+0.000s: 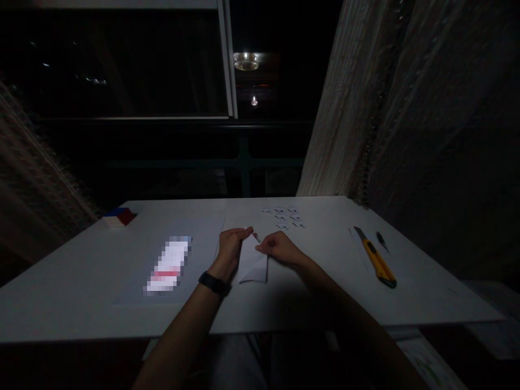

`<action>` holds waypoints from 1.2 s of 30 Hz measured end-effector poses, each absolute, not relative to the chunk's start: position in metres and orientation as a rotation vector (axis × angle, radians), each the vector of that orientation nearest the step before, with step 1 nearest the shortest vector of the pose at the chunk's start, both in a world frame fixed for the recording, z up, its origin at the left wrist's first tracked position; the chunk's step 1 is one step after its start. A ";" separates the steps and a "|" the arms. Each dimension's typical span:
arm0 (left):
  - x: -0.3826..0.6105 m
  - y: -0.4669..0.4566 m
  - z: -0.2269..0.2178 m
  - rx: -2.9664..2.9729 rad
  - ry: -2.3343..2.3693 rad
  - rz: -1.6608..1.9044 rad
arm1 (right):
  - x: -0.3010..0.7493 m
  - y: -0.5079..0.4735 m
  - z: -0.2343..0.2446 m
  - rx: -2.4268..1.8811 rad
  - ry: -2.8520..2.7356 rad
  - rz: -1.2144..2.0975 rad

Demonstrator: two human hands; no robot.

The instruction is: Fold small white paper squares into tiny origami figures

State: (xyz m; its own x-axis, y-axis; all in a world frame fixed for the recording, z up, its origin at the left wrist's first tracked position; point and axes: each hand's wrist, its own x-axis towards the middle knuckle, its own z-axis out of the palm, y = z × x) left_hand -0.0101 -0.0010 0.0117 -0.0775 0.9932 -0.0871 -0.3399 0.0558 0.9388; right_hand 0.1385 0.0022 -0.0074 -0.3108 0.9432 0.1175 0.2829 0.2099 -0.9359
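Observation:
My left hand point(229, 250), with a dark watch on the wrist, closes on the upper left edge of a small white sheet of paper point(252, 266). From the other side, my right hand point(281, 248) pinches at the sheet's upper right corner. Between the two hands' fingertips shows a small reddish-and-white bit point(255, 237), too small to name. The lower end of the sheet curls slightly above the tabletop. Just beyond my hands, several small white paper cutouts point(283, 216) with dark marks lie in loose rows.
The white table point(325, 303) stands before a dark window and curtains point(329, 97). On the left, a lit phone point(169, 265) lies on a large paper sheet point(130, 290), with a puzzle cube point(119, 217) behind. A yellow utility knife point(376, 257) and small dark pointed object point(381, 240) lie right.

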 end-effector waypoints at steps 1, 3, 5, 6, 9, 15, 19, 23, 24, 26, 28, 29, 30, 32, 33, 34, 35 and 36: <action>-0.010 -0.001 0.012 0.853 1.046 1.375 | 0.138 0.002 -0.008 -1.157 -1.737 1.093; -0.010 -0.001 0.012 0.853 1.035 1.389 | 0.138 0.002 -0.008 -1.170 -1.744 1.034; -0.009 -0.002 0.013 0.857 1.043 1.406 | 0.137 0.001 -0.009 -1.185 -1.771 1.002; -0.009 -0.002 0.014 0.860 1.053 1.416 | 0.137 0.001 -0.009 -1.194 -1.791 0.997; -0.009 -0.003 0.015 0.875 1.085 1.443 | 0.136 0.000 -0.009 -1.227 -1.855 0.961; -0.012 0.001 0.010 0.944 1.119 1.506 | 0.135 -0.003 -0.005 -1.301 -1.951 0.854; -0.012 0.001 0.010 0.924 1.121 1.520 | 0.135 -0.006 -0.001 -1.288 -2.044 0.718; -0.011 0.001 0.011 0.908 1.129 1.544 | 0.135 -0.008 0.003 -1.247 -2.112 0.645; -0.011 0.001 0.011 0.897 1.128 1.545 | 0.135 -0.008 0.003 -1.242 -2.123 0.641; -0.011 0.002 0.011 0.882 1.129 1.552 | 0.135 -0.009 0.003 -1.224 -2.131 0.649; -0.011 0.002 0.010 0.879 1.129 1.554 | 0.135 -0.009 0.002 -1.200 -2.111 0.669; -0.011 0.003 0.009 0.878 1.126 1.554 | 0.135 -0.009 0.001 -1.188 -2.097 0.680; -0.012 0.004 0.009 0.872 1.118 1.558 | 0.135 -0.009 0.000 -1.181 -2.084 0.692; -0.012 0.006 0.007 0.848 1.078 1.578 | 0.135 -0.009 -0.001 -1.178 -2.067 0.722; -0.013 0.007 0.007 0.833 1.048 1.595 | 0.135 -0.008 -0.002 -1.178 -2.064 0.744; -0.013 0.008 0.006 0.816 1.015 1.614 | 0.135 -0.008 -0.002 -1.178 -2.061 0.771; -0.013 0.009 0.005 0.794 0.981 1.631 | 0.136 -0.008 -0.002 -1.174 -2.059 0.798; -0.014 0.010 0.005 0.771 0.952 1.637 | 0.137 -0.008 -0.002 -1.170 -2.056 0.819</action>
State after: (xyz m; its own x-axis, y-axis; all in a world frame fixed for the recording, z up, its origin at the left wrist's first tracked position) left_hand -0.0136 0.0100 0.0049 -0.2491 0.9681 0.0254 -0.4565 -0.1405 0.8785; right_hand 0.1367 -0.0078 -0.0021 -0.4090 0.8872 0.2137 0.4973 0.4130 -0.7630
